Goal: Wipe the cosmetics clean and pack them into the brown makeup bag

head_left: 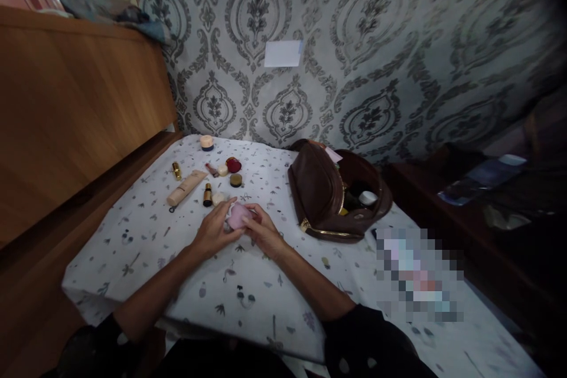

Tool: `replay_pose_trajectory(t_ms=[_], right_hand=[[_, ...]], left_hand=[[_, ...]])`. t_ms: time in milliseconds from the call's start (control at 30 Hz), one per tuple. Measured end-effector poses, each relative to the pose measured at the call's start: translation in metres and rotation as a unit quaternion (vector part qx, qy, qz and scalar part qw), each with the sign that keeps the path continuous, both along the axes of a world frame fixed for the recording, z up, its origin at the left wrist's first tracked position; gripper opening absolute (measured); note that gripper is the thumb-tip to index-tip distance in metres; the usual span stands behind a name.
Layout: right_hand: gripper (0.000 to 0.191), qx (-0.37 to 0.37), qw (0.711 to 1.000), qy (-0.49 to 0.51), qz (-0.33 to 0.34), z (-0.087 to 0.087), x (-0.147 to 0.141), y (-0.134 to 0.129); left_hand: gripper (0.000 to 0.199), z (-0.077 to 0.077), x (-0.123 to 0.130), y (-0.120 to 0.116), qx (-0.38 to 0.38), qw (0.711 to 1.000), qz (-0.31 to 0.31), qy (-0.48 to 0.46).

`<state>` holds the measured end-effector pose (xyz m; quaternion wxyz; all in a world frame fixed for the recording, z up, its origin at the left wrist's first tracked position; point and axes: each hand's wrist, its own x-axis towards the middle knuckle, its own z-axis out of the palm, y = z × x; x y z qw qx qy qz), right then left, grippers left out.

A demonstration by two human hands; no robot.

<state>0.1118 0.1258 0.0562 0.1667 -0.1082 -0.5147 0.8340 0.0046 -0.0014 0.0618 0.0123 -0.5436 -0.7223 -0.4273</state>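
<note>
Both of my hands are closed around a small pale pink rounded thing [239, 215] with a whitish edge on its left side; its exact kind does not show. My left hand [215, 230] grips it from the left, and my right hand [266, 231] holds it from the right. Just beyond the left fingers lie a cream-coloured round item [218, 198] and a small dark bottle with gold bands [208, 195]. A beige tube [186, 188] lies farther left. Past my hands sit a dark round pot with an olive lid [236, 180] and a red compact [233, 165].
A brown zipped bag [316, 195] stands gaping at the right, with a white-lidded item [367, 198] inside. Behind are a gold tube [176, 170] and a peach-lidded jar [207, 143]. A patterned cloth [177, 271] covers the table. Wooden furniture [84, 112] borders the left.
</note>
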Motion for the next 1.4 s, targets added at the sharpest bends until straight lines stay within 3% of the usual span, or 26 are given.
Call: replay_pose_trajectory(t_ms=[167,333,600,733,867,1200,1400], right_hand=[[0.053,0.011,1.000,0.019,-0.017,0.002,-0.002,0.000],[0.042,-0.003,1.000,0.003,-0.013,-0.002,-0.002,0.002],[0.042,-0.099,0.995,0.019,-0.026,0.001,-0.002,0.001],[0.040,-0.141,0.989,0.034,-0.020,0.003,-0.001,0.003],[0.039,-0.148,0.988,0.041,-0.014,0.004,0.001,0.004],[0.039,-0.093,0.995,0.029,-0.003,0.004,0.003,0.002],[0.061,-0.054,0.998,0.025,-0.012,0.005,0.001,0.003]], left_hand=[[0.062,0.007,-0.001,-0.003,0.010,1.000,-0.026,-0.003],[0.048,0.008,-0.002,-0.005,0.030,0.995,-0.071,0.060],[0.044,0.005,-0.001,-0.003,0.078,0.987,-0.051,0.129],[0.048,-0.002,0.000,0.001,0.065,0.994,-0.006,0.085],[0.053,-0.006,-0.001,0.003,0.040,0.999,-0.002,0.028],[0.046,0.007,-0.002,0.000,0.043,0.991,-0.026,-0.121],[0.049,0.006,-0.004,-0.001,0.058,0.986,-0.006,-0.154]])
